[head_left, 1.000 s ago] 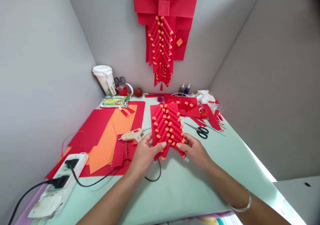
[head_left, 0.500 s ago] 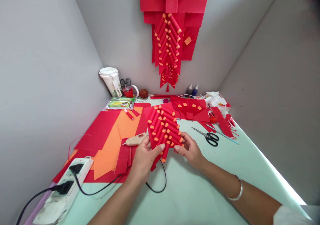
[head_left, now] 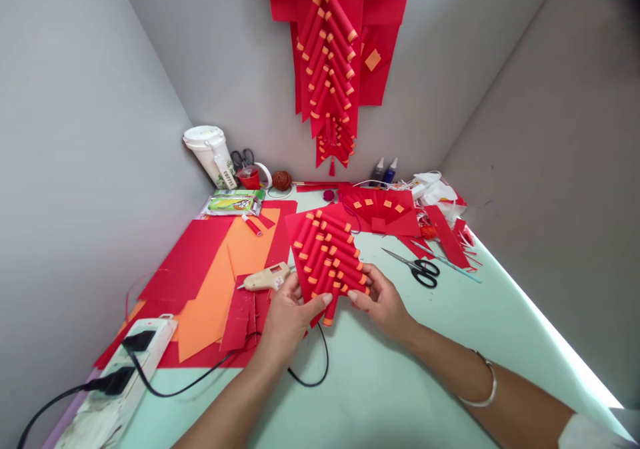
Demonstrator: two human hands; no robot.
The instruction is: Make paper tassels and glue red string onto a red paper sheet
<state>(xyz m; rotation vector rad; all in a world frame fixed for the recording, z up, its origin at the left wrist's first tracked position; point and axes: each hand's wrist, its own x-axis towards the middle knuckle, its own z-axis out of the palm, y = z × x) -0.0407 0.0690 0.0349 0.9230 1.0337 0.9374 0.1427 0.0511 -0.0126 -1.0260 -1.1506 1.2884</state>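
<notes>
Both my hands hold a red paper firecracker panel (head_left: 326, 257), a red sheet covered with rows of red paper rolls tipped in orange. My left hand (head_left: 291, 309) pinches its lower left edge, thumb on top. My right hand (head_left: 381, 301) grips its lower right edge, fingers curled behind. The panel is lifted slightly and tilted toward me above the pale green table (head_left: 400, 376). A cream glue gun (head_left: 266, 278) lies just left of my left hand.
Red and orange paper sheets (head_left: 215, 276) cover the left side. A power strip (head_left: 127, 376) with a black cord sits front left. Black scissors (head_left: 417, 269) lie right, with red scraps (head_left: 385, 210) behind. A white tub (head_left: 207, 152) stands at back; a finished decoration (head_left: 330, 69) hangs on the wall.
My hands have drawn the firecracker panel slightly nearer and turned it a little to the left. The camera view shifted, so the wall decoration sits higher in frame.
</notes>
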